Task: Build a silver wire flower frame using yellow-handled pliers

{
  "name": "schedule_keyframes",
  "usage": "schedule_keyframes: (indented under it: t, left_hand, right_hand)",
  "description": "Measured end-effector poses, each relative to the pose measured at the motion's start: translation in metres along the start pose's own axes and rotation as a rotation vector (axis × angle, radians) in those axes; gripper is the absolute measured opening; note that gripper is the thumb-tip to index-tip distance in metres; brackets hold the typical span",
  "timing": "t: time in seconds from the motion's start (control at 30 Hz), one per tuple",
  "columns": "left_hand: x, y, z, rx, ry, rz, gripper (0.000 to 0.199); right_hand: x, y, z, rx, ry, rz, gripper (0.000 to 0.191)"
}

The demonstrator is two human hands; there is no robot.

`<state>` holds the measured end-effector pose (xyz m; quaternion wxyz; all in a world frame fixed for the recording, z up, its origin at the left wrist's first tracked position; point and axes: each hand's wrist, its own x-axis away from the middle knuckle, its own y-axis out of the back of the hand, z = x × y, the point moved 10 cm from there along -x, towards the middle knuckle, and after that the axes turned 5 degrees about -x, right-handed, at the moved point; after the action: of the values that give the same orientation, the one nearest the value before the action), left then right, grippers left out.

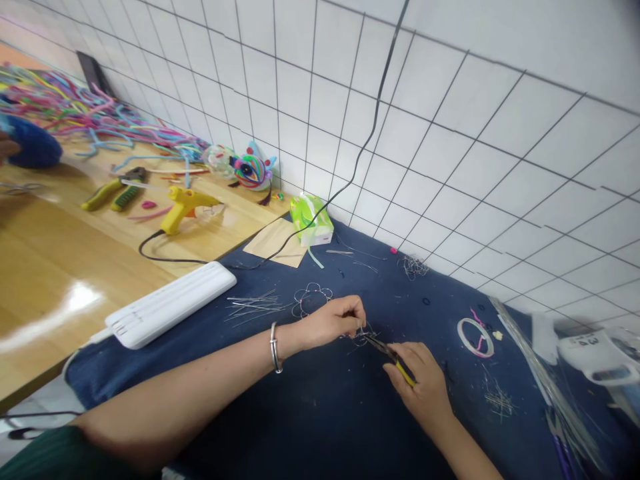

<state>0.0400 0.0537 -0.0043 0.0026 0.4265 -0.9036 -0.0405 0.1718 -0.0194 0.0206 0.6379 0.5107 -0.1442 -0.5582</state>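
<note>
My left hand, with a silver bangle on its wrist, pinches a thin wire piece over the dark blue cloth. My right hand is wrapped round pliers with yellow handles. The jaws of the pliers point left and meet or nearly meet the wire by my left fingertips; the exact contact is too small to tell. Behind my left hand lies a flower-shaped wire loop. Straight wire lengths are spread to its left.
A white power strip, a yellow glue gun with a black cord and green-yellow pliers lie left. A tissue pack stands near the tiled wall. Right are a white ring, wire scraps and long wires.
</note>
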Motion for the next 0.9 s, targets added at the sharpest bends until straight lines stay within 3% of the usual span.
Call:
schedule_keyframes:
  t: [0.17, 0.47, 0.53, 0.63, 0.73, 0.9]
  left_hand:
    - [0.001, -0.003, -0.001, 0.008, 0.012, 0.011, 0.006]
    - [0.002, 0.004, -0.009, -0.101, -0.015, -0.041, 0.007]
    - [0.001, 0.004, -0.008, -0.108, -0.006, -0.035, 0.008]
    - [0.002, -0.001, -0.006, -0.102, -0.004, 0.004, 0.009]
    - [0.001, -0.007, -0.002, -0.074, 0.001, 0.027, 0.008]
    - [0.0, -0.003, 0.005, -0.024, 0.033, -0.011, 0.006]
  right_hand:
    - [-0.007, -0.006, -0.011, -0.181, -0.246, 0.035, 0.018]
    - [-0.009, 0.001, -0.025, -0.168, -0.268, 0.349, 0.022]
    - [-0.009, 0.005, -0.031, -0.231, -0.338, 0.308, 0.024]
    - [-0.014, 0.007, -0.035, -0.357, -0.459, 0.133, 0.029]
    - [-0.025, -0.012, -0.019, -0.454, -0.445, 0.12, 0.032]
    - [-0.041, -0.037, -0.002, -0.603, -0.413, 0.098, 0.014]
